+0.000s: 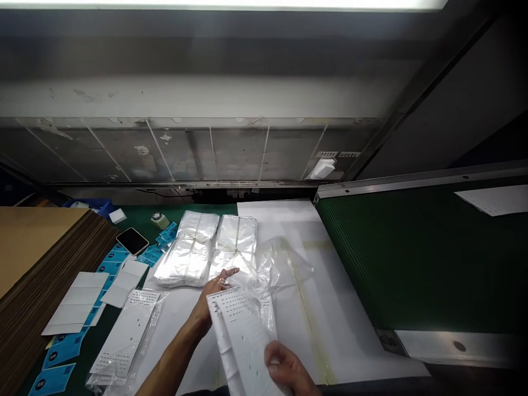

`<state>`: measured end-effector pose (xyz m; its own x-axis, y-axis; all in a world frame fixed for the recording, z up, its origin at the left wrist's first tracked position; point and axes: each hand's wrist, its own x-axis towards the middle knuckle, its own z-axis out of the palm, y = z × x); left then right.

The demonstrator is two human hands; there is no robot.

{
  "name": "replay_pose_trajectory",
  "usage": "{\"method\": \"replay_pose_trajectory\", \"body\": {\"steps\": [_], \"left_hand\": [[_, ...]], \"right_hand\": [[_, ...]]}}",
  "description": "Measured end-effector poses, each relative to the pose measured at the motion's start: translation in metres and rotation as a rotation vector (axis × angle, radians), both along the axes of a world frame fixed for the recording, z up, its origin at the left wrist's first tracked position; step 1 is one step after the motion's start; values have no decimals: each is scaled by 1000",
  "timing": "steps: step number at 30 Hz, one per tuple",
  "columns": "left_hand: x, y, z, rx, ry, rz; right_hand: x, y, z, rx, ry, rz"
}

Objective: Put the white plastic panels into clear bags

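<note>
Left hand [212, 297] grips a clear bag [268, 269], right hand [286, 366] a perforated card [241, 341], beside bundled bags [190, 258].

A factory packing bench [223, 209] with plastic bags [187, 258] beside a green conveyor belt [412, 258]

The plastic bags [187, 258] were glossy and clear. The cardboard sheets [37, 253] looked matt; the steel panel [239, 154], scuffed.
</note>
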<state>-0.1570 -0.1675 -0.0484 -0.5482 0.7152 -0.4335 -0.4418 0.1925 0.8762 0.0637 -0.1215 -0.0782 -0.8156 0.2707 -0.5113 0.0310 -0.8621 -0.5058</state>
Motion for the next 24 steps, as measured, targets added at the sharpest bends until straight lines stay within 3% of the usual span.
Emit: {"method": "replay_pose_trajectory", "body": {"steps": [2, 5, 9, 12, 15, 19, 24], "left_hand": [[0, -4, 0, -14, -113, -34], [9, -8, -4, 58, -248, 2], [36, -14, -8, 31, -142, 29], [56, -26, -8, 28, -177, 13], [65, -39, -6, 110, -308, 61], [61, -48, 4, 109, -470, 110], [43, -49, 28, 176, -304, 18]], "right_hand": [[1, 3, -5, 41, -78, -41], [0, 8, 1, 118, -175, -80], [-17, 3, 22, 138, -269, -222], [-30, 4, 32, 208, -382, -281], [-30, 14, 33, 249, -464, -224], [-25, 29, 30, 356, -325, -146], [-37, 35, 45, 701, -245, -9]]}}
